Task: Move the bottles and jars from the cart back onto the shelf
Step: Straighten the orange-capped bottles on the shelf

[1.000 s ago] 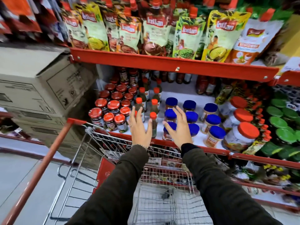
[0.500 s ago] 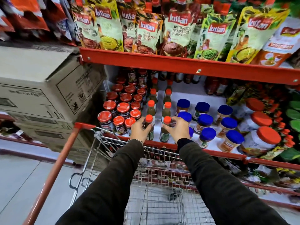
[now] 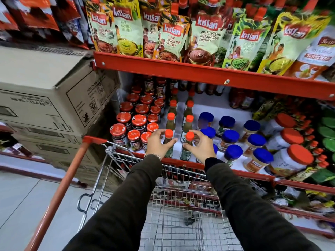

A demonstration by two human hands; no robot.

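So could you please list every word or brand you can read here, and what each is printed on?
"Kissan": brand on the pouches along the top shelf.
"KHATTI MEETHI IMLI KHAJOOR CHUTNEY": centre pouch.
"TEEKHI LEHSUN MIRCH CHUTNEY": pouch to its left.
"KISSAN": side of the cardboard box.
Bottle, jar and lid labels: too small or blurred to read.

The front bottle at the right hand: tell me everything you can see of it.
The front bottle is small and slim, of dark glass or plastic with greenish-brown contents, a round orange-red cap and a paper label low on its body. It stands upright at the front edge of the white shelf, heading a row of like bottles. The right hand curls around its neck, thumb in front; whether the fingers press it is unclear. A twin bottle stands beside it, apart.
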